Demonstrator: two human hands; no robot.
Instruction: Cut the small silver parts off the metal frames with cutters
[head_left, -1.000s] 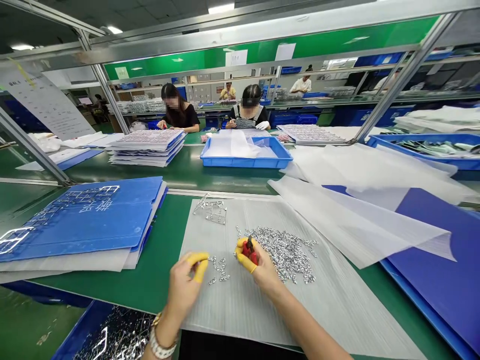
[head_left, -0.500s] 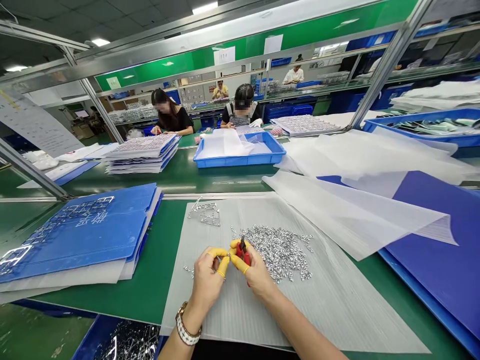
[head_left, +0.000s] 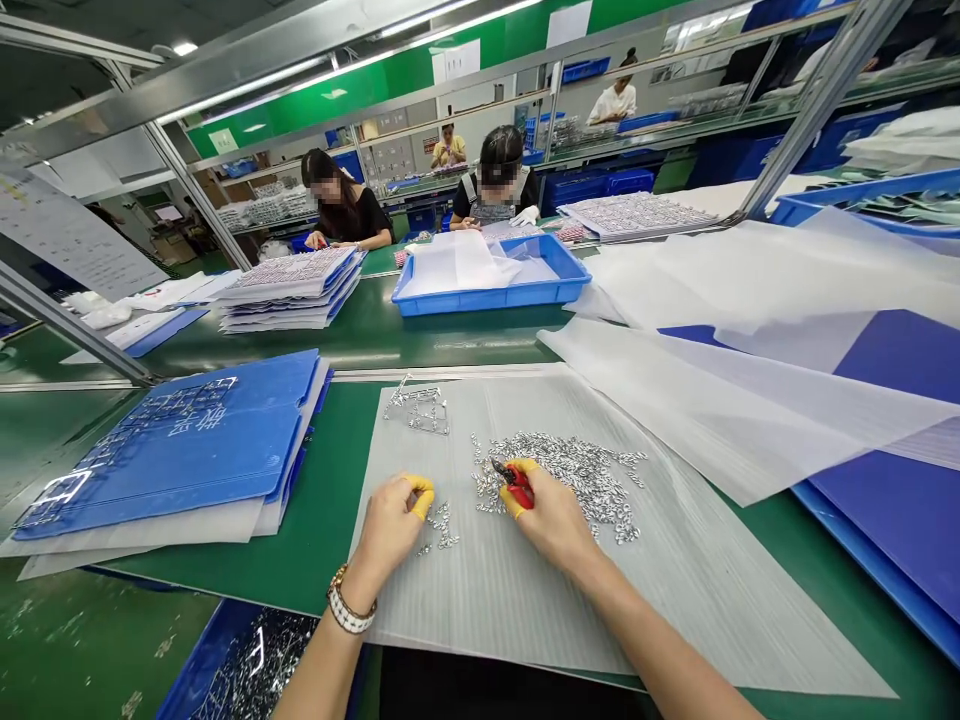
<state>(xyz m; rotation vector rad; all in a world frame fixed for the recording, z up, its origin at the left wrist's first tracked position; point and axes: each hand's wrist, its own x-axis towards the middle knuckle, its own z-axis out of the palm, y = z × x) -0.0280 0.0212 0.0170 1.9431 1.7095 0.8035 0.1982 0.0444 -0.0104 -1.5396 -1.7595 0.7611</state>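
Note:
My right hand grips red-handled cutting pliers, their dark jaws pointing left at the edge of a heap of small shiny metal-looking pieces. Yellow finger covers show on both hands. My left hand is off to the left with thumb and index finger pinched; whatever may be between them is hidden. Close beside its fingertips lies a smaller scatter of the same shiny pieces. Farther back, shiny frames of thin bars rest on the white foam sheet under everything.
At left, a blue board stack carries a silvery frame. Foam sheets and blue boards lie at right. Beyond are a blue tray and two people at work. A bin of shiny scraps sits below the table edge.
My hands were together over the sheet; now they are apart. My right hand has moved with the pliers to the heap, and my left has drawn away left. The camera view has shifted slightly.

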